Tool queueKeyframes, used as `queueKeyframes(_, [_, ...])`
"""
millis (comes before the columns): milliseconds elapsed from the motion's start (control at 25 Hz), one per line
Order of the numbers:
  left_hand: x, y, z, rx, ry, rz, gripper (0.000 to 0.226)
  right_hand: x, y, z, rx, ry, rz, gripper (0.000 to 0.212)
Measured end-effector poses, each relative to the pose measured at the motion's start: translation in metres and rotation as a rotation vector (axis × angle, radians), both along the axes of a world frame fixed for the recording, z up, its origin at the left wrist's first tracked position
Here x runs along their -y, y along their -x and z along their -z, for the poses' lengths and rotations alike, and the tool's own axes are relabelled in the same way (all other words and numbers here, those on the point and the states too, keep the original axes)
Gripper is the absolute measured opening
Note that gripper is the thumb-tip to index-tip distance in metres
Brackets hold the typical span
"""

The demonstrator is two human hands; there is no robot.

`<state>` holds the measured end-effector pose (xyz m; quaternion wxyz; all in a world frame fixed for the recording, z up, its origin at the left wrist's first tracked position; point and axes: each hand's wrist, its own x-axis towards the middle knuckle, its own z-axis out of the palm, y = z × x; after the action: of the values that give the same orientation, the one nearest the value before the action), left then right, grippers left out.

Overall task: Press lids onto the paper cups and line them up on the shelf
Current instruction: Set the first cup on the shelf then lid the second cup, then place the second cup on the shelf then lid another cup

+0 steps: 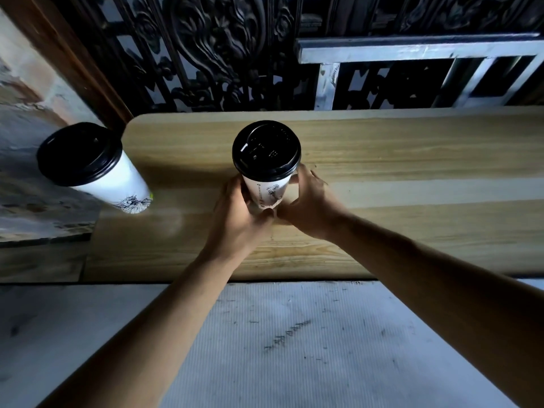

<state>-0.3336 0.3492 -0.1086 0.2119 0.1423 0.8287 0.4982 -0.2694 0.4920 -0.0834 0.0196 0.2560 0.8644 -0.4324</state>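
A tall white paper cup (269, 189) with a black lid (266, 150) stands upright on the light wooden shelf (412, 172), near its middle. My left hand (238, 213) wraps the cup's lower left side and my right hand (309, 201) wraps its lower right side. Both hands grip the cup near its base. A second white cup (117, 184) with black drawings and a black lid (79, 153) stands at the shelf's left end, untouched.
Behind the shelf runs a dark carved wooden screen (217, 48) and a pale metal frame (412, 54). In front of the shelf lies a grey ribbed surface (294, 348). A rough plaster wall (26, 92) is at the far left.
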Motion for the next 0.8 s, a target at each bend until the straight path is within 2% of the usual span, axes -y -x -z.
queueKeyframes(120, [0.007, -0.005, -0.012, -0.061, 0.122, -0.02, 0.095, 0.0, -0.018, -0.009, 0.095, -0.026, 0.051, 0.095])
queueKeyframes(400, [0.033, -0.063, -0.075, -0.072, 0.182, -0.111, 0.089, -0.011, -0.094, -0.078, 0.092, -0.127, 0.009, 0.077])
queueKeyframes(640, [0.014, -0.155, -0.132, -0.117, 0.138, -0.114, 0.074, -0.047, -0.186, -0.147, 0.004, -0.196, -0.018, 0.073])
queueKeyframes(800, [-0.014, -0.25, -0.173, -0.156, 0.132, -0.055, 0.067, -0.074, -0.276, -0.188, -0.028, -0.233, -0.06, 0.072])
